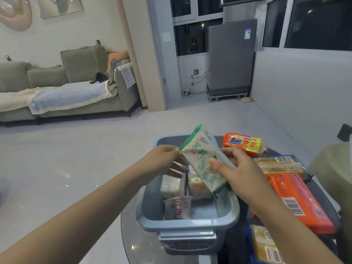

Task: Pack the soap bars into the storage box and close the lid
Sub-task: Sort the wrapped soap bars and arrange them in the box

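A blue-grey storage box [148, 210] stands open on a round dark table. Both hands hold a white-and-green wrapped soap bar [200, 159] tilted above the box. My left hand [167, 161] pinches its upper left edge, and my right hand [236, 168] grips its right side with the thumb on the front. Inside the box stand a white bar [172, 185], an orange-toned bar [198, 185] and a pink-printed bar [178, 207]. No lid can be picked out for certain.
On the table right of the box lie an orange Tide bar [243, 143], a yellow wrapped bar [278, 164], a long orange pack [299, 201] and a yellow pack [266, 244] near the front. A sofa [62, 86] stands far left across open floor.
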`<state>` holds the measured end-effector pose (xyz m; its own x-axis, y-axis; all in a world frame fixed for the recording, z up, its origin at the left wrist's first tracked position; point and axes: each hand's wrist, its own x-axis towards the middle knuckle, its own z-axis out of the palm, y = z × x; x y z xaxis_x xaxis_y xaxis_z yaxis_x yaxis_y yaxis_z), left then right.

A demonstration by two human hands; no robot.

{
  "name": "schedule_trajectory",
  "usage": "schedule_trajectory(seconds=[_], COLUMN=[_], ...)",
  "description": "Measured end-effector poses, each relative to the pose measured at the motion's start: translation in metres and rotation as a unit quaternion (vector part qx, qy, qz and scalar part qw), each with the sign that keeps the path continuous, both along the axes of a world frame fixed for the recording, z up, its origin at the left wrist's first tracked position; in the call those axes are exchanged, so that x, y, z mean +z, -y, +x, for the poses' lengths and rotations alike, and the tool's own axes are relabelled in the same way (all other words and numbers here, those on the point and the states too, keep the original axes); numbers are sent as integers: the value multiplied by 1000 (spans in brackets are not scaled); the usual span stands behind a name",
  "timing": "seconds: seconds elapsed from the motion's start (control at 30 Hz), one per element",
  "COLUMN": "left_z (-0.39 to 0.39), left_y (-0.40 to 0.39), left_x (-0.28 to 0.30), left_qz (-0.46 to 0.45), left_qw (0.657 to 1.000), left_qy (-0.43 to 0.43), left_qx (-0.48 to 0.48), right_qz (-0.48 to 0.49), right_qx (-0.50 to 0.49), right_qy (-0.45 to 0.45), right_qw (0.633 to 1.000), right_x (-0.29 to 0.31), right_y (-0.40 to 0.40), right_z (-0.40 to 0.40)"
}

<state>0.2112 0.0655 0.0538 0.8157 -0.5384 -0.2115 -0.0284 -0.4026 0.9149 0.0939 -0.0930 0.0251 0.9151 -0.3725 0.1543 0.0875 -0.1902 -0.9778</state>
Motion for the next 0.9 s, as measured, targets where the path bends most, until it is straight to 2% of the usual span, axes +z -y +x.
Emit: schedule_trajectory(seconds=[0.1, 0.17, 0.3, 0.5, 0.67, 0.8, 0.9], left_z=[-3, -1, 5, 13, 18, 25, 29], left_y=[2, 1, -4, -12, -16, -16, -12], left_x=[3, 5, 3, 5, 8, 17, 10], left_qz=[-196, -232, -153, -127, -65, 25, 122], left_qw=[973, 963, 984, 983, 984, 983, 972], left_qy=[-121, -139, -48, -29, 9, 17, 17], left_qx=[-4, -17, -81, -131, -168, -182, -199], right_qz=[17, 1, -29, -71, -164, -273, -306], right_qx=[5, 8, 24, 37, 25, -35, -39], right_qy=[-12, -13, -8, -20, -37, -45, -22], right_qw=[1000, 1000, 999, 997, 985, 960, 951], right_x=[3, 4, 4, 4, 3, -3, -12], right_y=[-3, -6, -7, -8, -15, -15, -12], right_z=[0, 1, 1, 1, 0, -1, 1])
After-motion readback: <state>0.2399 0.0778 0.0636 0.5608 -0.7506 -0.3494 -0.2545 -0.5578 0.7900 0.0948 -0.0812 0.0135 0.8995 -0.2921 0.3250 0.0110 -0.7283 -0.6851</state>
